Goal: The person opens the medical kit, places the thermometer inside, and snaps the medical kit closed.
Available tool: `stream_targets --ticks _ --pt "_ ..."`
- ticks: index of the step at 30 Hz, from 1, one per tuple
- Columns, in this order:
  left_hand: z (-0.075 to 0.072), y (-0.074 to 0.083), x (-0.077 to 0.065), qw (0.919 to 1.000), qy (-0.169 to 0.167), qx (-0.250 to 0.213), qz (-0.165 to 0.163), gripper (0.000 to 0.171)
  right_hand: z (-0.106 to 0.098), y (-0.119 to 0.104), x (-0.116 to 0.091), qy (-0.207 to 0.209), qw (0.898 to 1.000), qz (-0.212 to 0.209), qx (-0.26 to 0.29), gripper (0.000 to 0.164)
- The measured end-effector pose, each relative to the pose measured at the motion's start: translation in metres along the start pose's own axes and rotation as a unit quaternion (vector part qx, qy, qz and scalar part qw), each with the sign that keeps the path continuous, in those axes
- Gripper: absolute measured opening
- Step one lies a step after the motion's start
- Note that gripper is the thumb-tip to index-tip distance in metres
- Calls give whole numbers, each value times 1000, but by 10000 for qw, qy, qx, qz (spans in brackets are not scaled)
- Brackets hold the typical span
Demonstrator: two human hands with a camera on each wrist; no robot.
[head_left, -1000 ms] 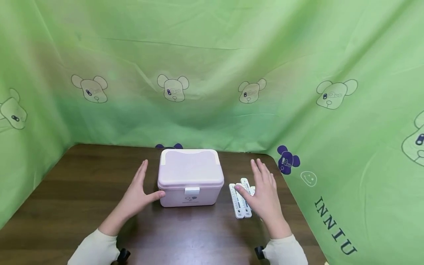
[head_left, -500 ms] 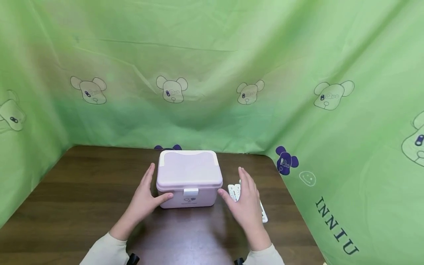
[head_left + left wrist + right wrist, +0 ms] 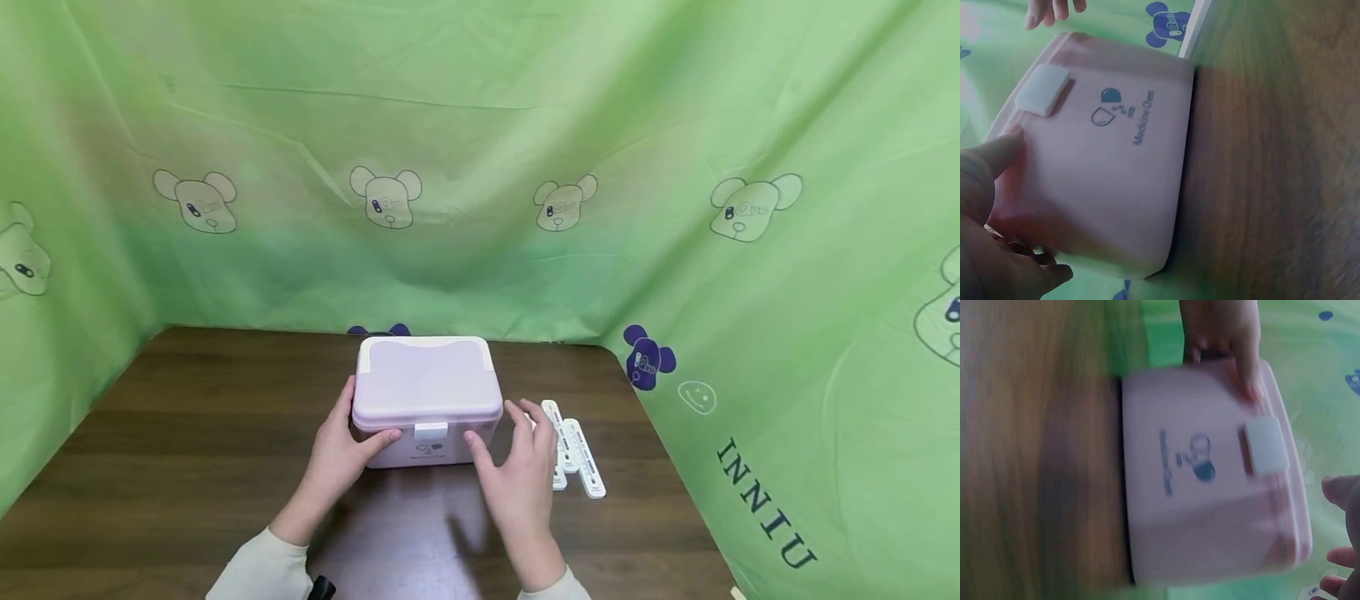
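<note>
A pale pink medicine chest [image 3: 427, 379] with a white latch [image 3: 431, 432] stands on the wooden table, its lid down. My left hand [image 3: 337, 458] holds its left side, the thumb on the front below the lid and the fingers along the side wall. In the left wrist view, "Medicine Chest" and a capsule print show on the front of the chest [image 3: 1116, 181]. My right hand [image 3: 517, 475] is at the chest's right front corner with fingers bent loosely; the right wrist view shows a gap between this hand [image 3: 1346, 519] and the chest [image 3: 1210, 544].
Several slim white strips with printed markings [image 3: 585, 458] lie right of the chest, partly hidden behind my right hand. A green curtain [image 3: 480, 275] with bear prints surrounds the back and sides of the brown table [image 3: 187, 433].
Both hands have come inward to the chest. My left hand now holds its side; my right hand has moved left from over the white strips, its fingers more bent. The chest stays put.
</note>
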State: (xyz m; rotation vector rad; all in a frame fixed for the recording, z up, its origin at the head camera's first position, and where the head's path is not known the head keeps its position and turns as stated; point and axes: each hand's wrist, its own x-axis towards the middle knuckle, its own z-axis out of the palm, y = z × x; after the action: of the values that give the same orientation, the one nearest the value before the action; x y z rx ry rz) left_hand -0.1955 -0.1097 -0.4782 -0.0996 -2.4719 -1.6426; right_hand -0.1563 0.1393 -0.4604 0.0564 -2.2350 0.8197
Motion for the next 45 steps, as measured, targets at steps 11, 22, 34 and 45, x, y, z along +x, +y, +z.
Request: stream_targets --ticks 11,22,34,45 --pt "6 -8 -2 9962 282 -822 76 108 18 -30 -18 -219 9991 367 28 64" --pt "8 -6 -6 9958 513 -762 31 104 40 -44 -28 -284 9968 744 -86 54" --pt "16 -6 -4 9958 592 -700 81 101 59 -54 -27 213 9948 969 -215 57" --pt "21 -9 -3 9950 714 -646 263 98 76 -50 -17 671 9922 900 -539 55"
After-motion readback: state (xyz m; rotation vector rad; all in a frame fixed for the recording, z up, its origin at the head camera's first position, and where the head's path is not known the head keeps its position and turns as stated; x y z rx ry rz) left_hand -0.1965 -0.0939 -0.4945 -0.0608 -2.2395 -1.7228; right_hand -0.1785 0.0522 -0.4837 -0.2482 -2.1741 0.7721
